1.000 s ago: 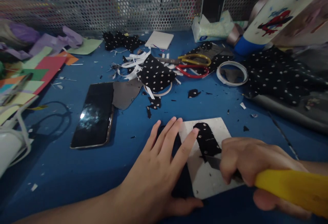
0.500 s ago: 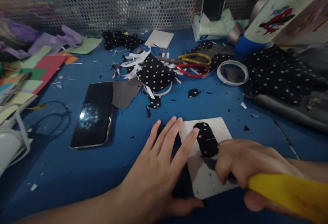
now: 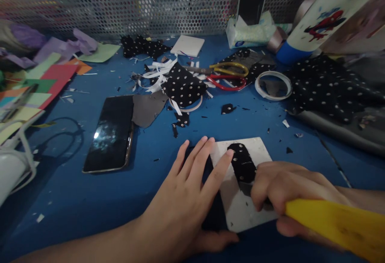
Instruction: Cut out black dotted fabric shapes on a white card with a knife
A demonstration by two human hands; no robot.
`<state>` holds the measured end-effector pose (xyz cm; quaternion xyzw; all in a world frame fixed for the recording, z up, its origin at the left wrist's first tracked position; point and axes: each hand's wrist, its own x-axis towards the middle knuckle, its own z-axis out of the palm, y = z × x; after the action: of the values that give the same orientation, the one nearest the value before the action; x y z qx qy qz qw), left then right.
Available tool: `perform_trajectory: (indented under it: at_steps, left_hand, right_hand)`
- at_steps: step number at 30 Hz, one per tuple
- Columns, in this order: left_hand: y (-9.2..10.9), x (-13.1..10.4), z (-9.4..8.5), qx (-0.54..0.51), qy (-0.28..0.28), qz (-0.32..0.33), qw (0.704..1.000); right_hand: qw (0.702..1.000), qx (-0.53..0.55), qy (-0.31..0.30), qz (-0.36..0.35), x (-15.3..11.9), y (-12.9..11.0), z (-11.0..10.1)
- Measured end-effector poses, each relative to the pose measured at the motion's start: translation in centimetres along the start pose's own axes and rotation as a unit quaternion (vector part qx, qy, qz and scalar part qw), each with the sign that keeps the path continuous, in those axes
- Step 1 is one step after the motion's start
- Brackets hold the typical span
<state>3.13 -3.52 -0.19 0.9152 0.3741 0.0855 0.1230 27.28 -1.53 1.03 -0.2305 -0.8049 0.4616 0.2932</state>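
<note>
A white board (image 3: pixel 237 209) lies on the blue table, with a small black polka-dot piece (image 3: pixel 241 160) on top of it. My left hand (image 3: pixel 189 183) is spread flat, its index fingertip on the piece's upper left edge and the other fingertips at the board's left side. Over the board's right part, my right hand (image 3: pixel 288 189) is wrapped round a yellow-handled tool (image 3: pixel 333 223). The tool's working end is hidden beneath my fingers, close to the lower end of the black piece.
Left of my hands lies a phone (image 3: pixel 110 134). Beyond are scissors (image 3: pixel 228 76), a tape roll (image 3: pixel 273 85), a polka-dot sheet (image 3: pixel 327 86) and scraps. A tall bottle (image 3: pixel 319 22) stands at the back right; coloured papers (image 3: pixel 57 80) lie at left.
My right hand and the yellow-handled tool have shifted slightly to the left. My left hand stays in place on the black piece.
</note>
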Motion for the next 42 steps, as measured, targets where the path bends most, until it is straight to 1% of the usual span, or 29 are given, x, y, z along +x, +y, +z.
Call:
perform_trajectory:
  at_steps: [3,5,8,9,10,14,20,21,27,30,32,36,40,42]
  left_hand:
    - [0.0,0.0,0.0,0.002,-0.003,-0.001,1.000]
    - [0.0,0.0,0.0,0.003,-0.004,0.001,1.000]
    - [0.0,0.0,0.1,0.002,-0.005,0.001,1.000]
    - [0.0,0.0,0.1,0.003,-0.004,0.001,1.000]
    - [0.0,0.0,0.1,0.003,-0.005,0.001,1.000]
    - [-0.1,0.0,0.0,0.000,-0.004,0.004,1.000]
    - [0.0,0.0,0.0,-0.001,-0.002,0.002,1.000]
    - [0.0,0.0,0.0,-0.001,-0.003,0.001,1.000]
    - [0.0,0.0,0.1,-0.006,-0.004,0.004,1.000]
    - [0.0,0.1,0.1,-0.005,-0.001,0.004,1.000]
    - [0.0,0.1,0.1,-0.002,-0.001,0.002,1.000]
    - [0.0,0.1,0.0,0.002,-0.003,0.001,1.000]
    - [-0.1,-0.1,0.1,-0.001,0.001,0.007,1.000]
    - [-0.1,-0.1,0.1,-0.001,0.001,0.009,1.000]
  right_hand:
    - [1.000,0.014,0.009,0.001,0.0,-0.2,-0.1]
    - [0.998,0.044,0.043,0.006,-0.2,-0.4,0.0]
    - [0.991,0.077,0.107,0.034,-0.6,-0.5,0.4]
    - [0.988,0.080,0.124,0.049,-0.7,-0.5,0.6]
    - [0.987,0.083,0.126,0.061,-0.7,-0.4,0.7]
    - [0.989,0.087,0.101,0.058,-0.5,-0.2,0.7]
    - [0.997,0.051,0.030,0.040,-0.2,-0.2,-0.3]
    - [0.998,0.047,0.025,0.038,-0.2,-0.3,-0.3]
    - [0.997,0.026,0.033,0.065,-0.1,-0.2,0.1]
    - [0.999,0.012,0.012,0.036,-0.1,0.2,0.3]
    - [1.000,0.017,0.010,0.016,-0.1,0.5,0.3]
    - [0.999,0.030,0.009,0.018,-0.1,0.1,-0.2]
    - [0.996,0.054,0.063,0.016,-0.2,-0.6,-0.9]
    - [0.998,0.038,0.052,0.008,-0.2,-0.7,-0.9]
